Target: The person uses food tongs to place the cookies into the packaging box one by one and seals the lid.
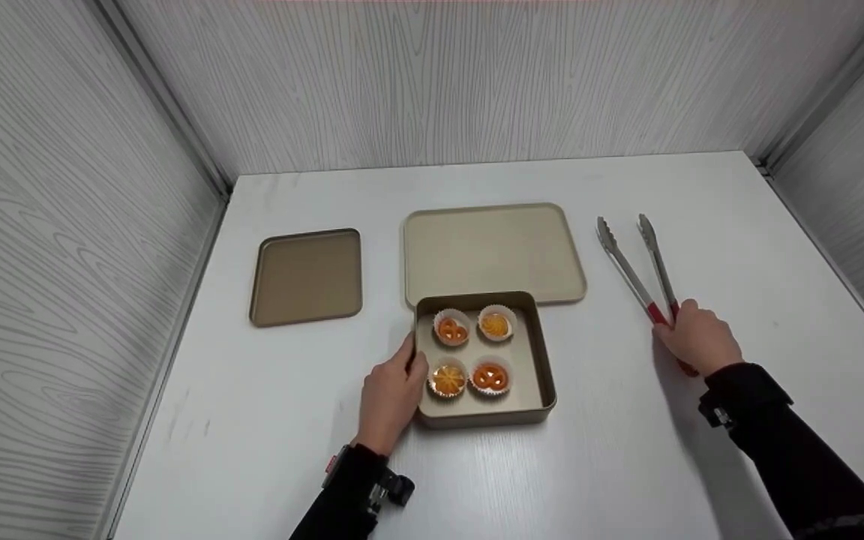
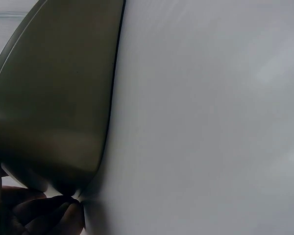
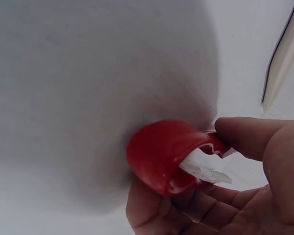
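My left hand (image 1: 393,394) grips the left wall of a deep square baking pan (image 1: 526,375), with its fingers against the outer side in the left wrist view. Several golden-brown cookies sit in white paper cups inside: a pretzel-shaped cookie (image 1: 490,377) and a round ridged cookie (image 1: 448,381) in front, one of each kind behind. To the right, my right hand (image 1: 702,335) holds metal tongs (image 1: 631,277) by their red handles (image 3: 159,154). The tong arms are spread, scalloped tips pointing away from me, and part of the handles is hidden by the hand.
A shallow rectangular tray (image 1: 492,251) lies behind the pan, whose far edge overlaps it in the head view. At the left lies a smaller, darker square tray (image 1: 308,277). Wood-grain panels (image 1: 432,82) enclose the white table (image 1: 274,390) at the back and sides.
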`<action>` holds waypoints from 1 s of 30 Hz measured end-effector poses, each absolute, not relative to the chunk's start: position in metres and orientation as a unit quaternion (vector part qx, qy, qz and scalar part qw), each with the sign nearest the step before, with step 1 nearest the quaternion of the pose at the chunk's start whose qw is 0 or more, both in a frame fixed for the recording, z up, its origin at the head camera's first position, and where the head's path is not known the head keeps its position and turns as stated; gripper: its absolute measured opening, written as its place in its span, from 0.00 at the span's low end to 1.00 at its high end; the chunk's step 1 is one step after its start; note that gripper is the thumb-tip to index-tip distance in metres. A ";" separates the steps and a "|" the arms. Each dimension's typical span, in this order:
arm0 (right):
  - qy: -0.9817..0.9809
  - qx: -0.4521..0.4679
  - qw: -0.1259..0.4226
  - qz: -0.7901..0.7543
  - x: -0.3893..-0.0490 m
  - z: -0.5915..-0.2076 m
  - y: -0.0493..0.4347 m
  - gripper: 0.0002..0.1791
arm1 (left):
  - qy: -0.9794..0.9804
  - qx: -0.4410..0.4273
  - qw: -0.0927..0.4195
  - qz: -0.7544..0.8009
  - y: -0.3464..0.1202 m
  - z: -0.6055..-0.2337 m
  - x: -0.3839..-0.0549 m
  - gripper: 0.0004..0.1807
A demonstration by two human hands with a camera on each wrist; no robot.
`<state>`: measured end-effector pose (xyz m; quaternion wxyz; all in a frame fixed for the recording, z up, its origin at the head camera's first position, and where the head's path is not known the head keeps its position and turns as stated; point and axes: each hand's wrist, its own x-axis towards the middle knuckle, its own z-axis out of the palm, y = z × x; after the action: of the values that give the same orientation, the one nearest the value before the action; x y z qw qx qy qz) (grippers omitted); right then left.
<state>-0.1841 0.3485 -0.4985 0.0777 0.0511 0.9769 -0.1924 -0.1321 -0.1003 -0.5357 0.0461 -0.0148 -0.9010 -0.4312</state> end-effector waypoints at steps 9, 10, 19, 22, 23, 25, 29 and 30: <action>0.974 0.056 0.110 -0.188 -0.184 -0.495 0.352 0.21 | -0.901 -0.016 0.047 -0.431 -0.100 -0.535 -0.132 0.27; 0.974 0.056 0.111 -0.188 -0.183 -0.495 0.352 0.21 | -0.901 -0.016 0.048 -0.431 -0.100 -0.535 -0.132 0.27; 0.972 0.052 0.121 -0.192 -0.183 -0.496 0.354 0.22 | -0.902 -0.015 0.049 -0.429 -0.100 -0.534 -0.132 0.27; 0.972 0.053 0.125 -0.192 -0.183 -0.495 0.355 0.22 | -0.902 -0.016 0.049 -0.429 -0.100 -0.534 -0.132 0.27; 0.972 0.053 0.127 -0.192 -0.182 -0.495 0.355 0.22 | -0.902 -0.017 0.049 -0.429 -0.100 -0.534 -0.132 0.27; 0.971 0.055 0.133 -0.191 -0.181 -0.493 0.355 0.23 | -0.902 -0.016 0.050 -0.428 -0.100 -0.534 -0.132 0.27; 0.968 0.060 0.148 -0.196 -0.178 -0.489 0.356 0.27 | -0.902 -0.014 0.050 -0.429 -0.100 -0.535 -0.133 0.27; 0.968 0.059 0.147 -0.195 -0.178 -0.488 0.356 0.28 | -0.902 -0.013 0.050 -0.428 -0.100 -0.535 -0.133 0.27</action>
<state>-0.1775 0.3563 -0.4880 0.1467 0.0591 0.9680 -0.1949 -0.1328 -0.1001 -0.5345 0.0497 -0.0129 -0.9023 -0.4281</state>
